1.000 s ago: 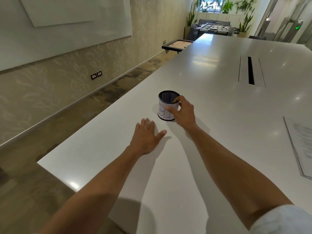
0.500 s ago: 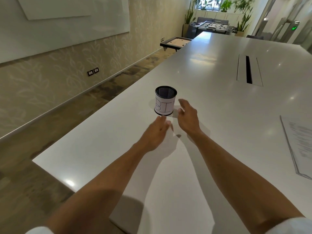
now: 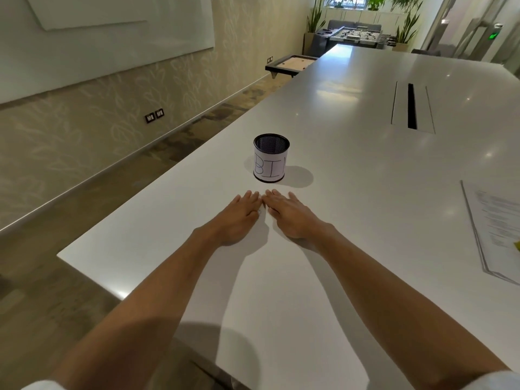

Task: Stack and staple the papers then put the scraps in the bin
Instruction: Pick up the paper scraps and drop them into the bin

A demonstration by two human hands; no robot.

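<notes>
A small black mesh cup with a white paper label reading "BIN" stands upright on the white table. Just in front of it, my left hand and my right hand lie palm down on the table side by side, fingers straight and fingertips nearly touching. Neither hand holds anything and neither touches the bin. A stack of printed papers lies at the table's right edge of view, partly cut off, with a yellow bit at its near side.
The table's left edge and near corner drop to the floor close to my left arm. A cable slot is set into the table further back. A foosball table and plants stand at the far end of the room.
My right hand let go of the bin and drew back. Both hands came together and now lie flat side by side in front of the bin.
</notes>
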